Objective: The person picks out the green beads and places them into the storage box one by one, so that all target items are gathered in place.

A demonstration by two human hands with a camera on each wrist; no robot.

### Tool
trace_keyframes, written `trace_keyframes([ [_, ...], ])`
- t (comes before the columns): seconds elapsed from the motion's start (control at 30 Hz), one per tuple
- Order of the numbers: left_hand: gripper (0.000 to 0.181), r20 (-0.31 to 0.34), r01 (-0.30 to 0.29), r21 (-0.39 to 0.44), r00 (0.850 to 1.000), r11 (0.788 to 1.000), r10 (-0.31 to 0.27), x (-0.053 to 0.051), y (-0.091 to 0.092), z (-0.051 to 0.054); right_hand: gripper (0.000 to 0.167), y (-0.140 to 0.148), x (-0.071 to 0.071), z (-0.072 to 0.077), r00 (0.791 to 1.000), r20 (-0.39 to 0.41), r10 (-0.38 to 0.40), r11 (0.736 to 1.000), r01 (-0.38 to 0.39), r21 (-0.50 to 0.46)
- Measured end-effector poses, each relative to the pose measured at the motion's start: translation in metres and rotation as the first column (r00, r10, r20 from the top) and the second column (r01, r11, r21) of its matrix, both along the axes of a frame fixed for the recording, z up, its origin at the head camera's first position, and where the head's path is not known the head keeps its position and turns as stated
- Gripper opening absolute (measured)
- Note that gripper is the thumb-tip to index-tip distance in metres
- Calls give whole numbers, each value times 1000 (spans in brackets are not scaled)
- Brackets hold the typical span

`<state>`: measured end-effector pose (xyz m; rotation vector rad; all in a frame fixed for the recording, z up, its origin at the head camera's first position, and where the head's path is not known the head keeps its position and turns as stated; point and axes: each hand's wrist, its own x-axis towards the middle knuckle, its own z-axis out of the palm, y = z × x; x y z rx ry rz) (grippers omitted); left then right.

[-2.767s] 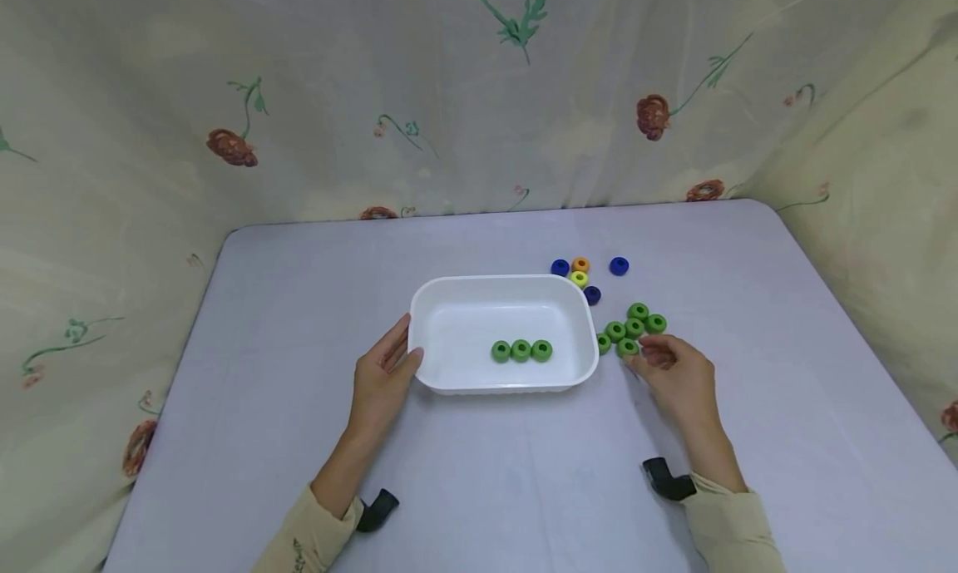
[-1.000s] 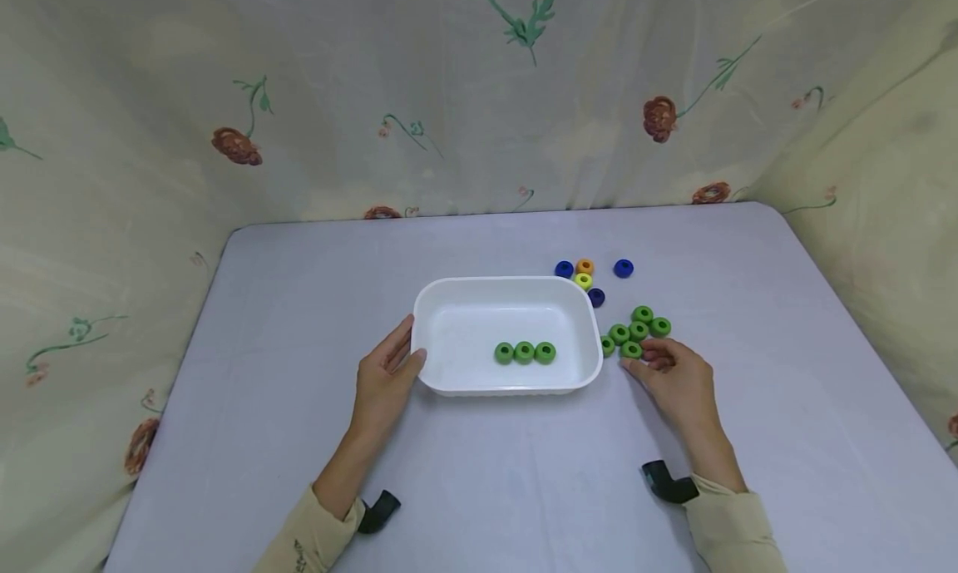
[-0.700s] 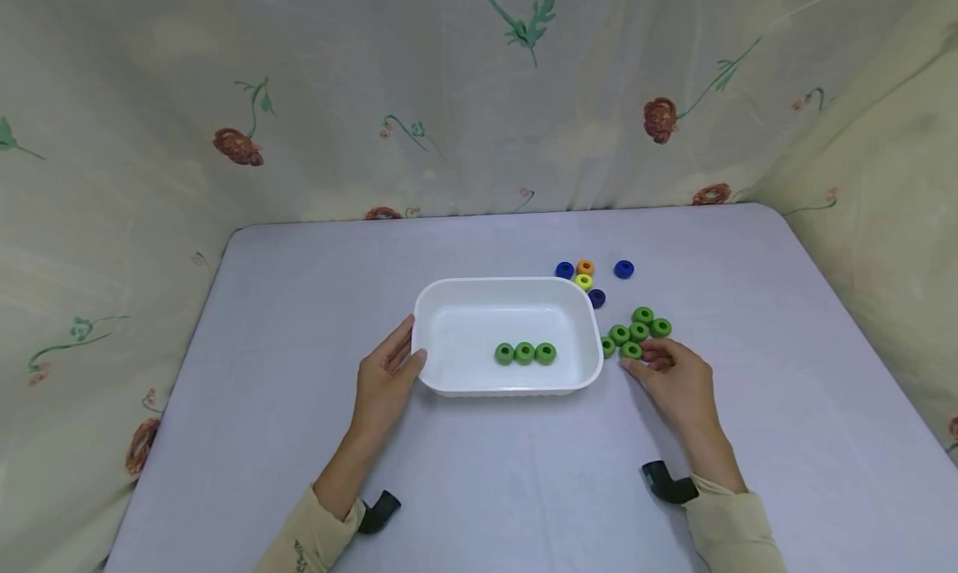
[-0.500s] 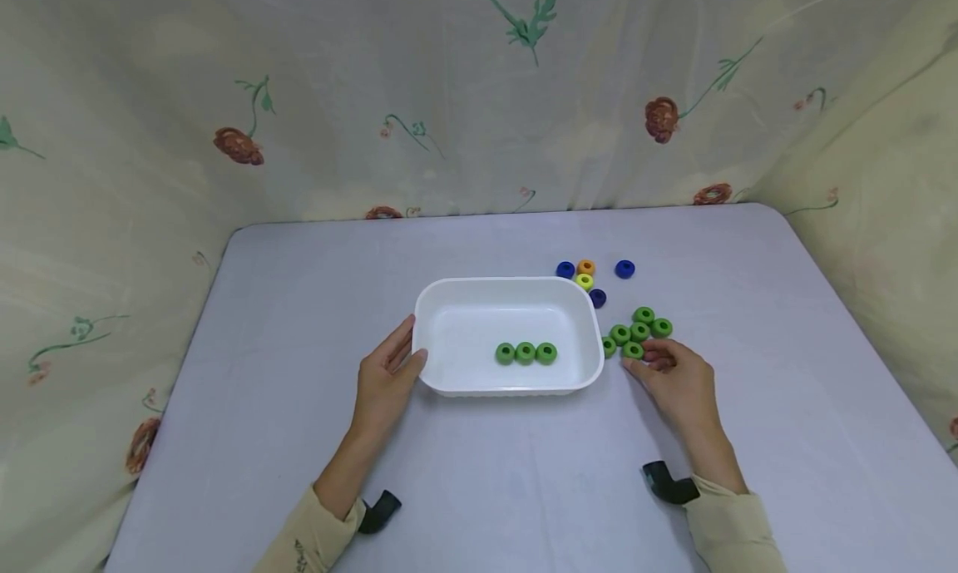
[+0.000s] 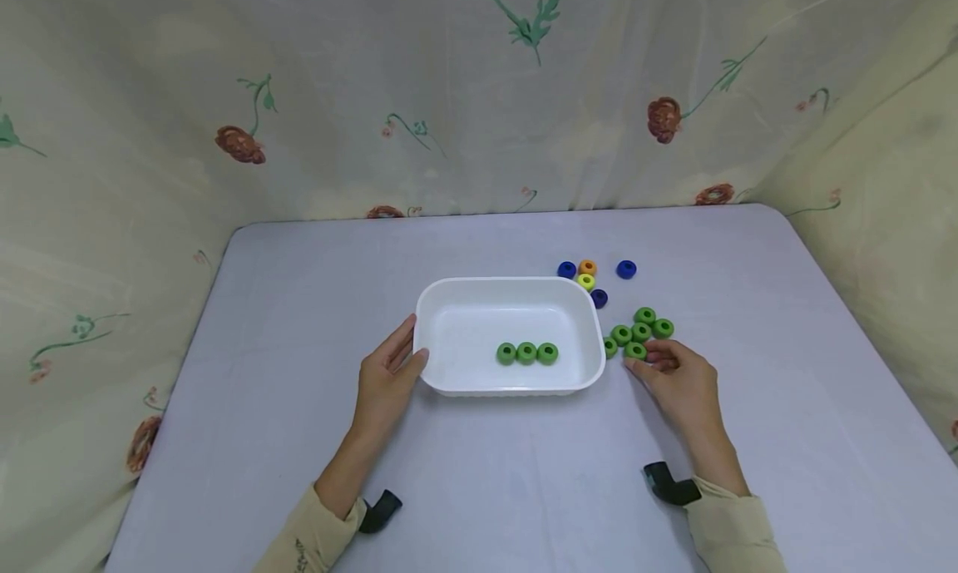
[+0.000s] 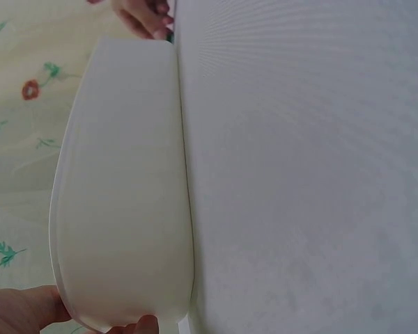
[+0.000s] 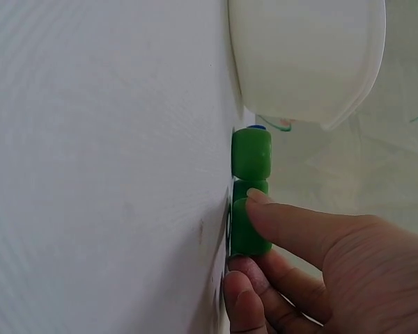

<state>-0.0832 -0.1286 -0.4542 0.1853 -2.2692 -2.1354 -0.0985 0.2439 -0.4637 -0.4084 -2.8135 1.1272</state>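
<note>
A white tray (image 5: pixel 509 392) stands mid-table with a row of three green beads (image 5: pixel 527 353) inside. My left hand (image 5: pixel 385 386) holds the tray's left end, thumb at the near side of the rim and fingers along the outside. To the right of the tray, my right hand (image 5: pixel 681 382) pinches a green bead (image 7: pixel 251 229) between thumb and fingers, low at the table. That bead lies at the near end of a cluster of several green beads (image 5: pixel 640 332). In the left wrist view the tray's outer wall (image 6: pixel 125 188) hides its contents.
Behind the tray's right corner lie an orange bead (image 5: pixel 587 267), a yellow bead (image 5: pixel 586 283), a blue bead (image 5: pixel 566 269) and a dark blue bead (image 5: pixel 599 298). Another blue bead (image 5: pixel 626 269) sits apart, farther right. Floral cloth (image 5: pixel 449 99) hangs behind the table (image 5: pixel 299 307).
</note>
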Motion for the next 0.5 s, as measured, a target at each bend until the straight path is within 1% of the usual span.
trace_keyframes([
  [0.27, 56, 2, -8, -10, 1000, 1000, 8, 0, 0, 0, 39, 0, 2, 2, 1000, -14, -2, 1000, 2, -4],
  [0.5, 56, 7, -14, -14, 1000, 1000, 14, 0, 1, 0, 39, -1, 2, 5, 1000, -24, 14, 1000, -14, -4],
])
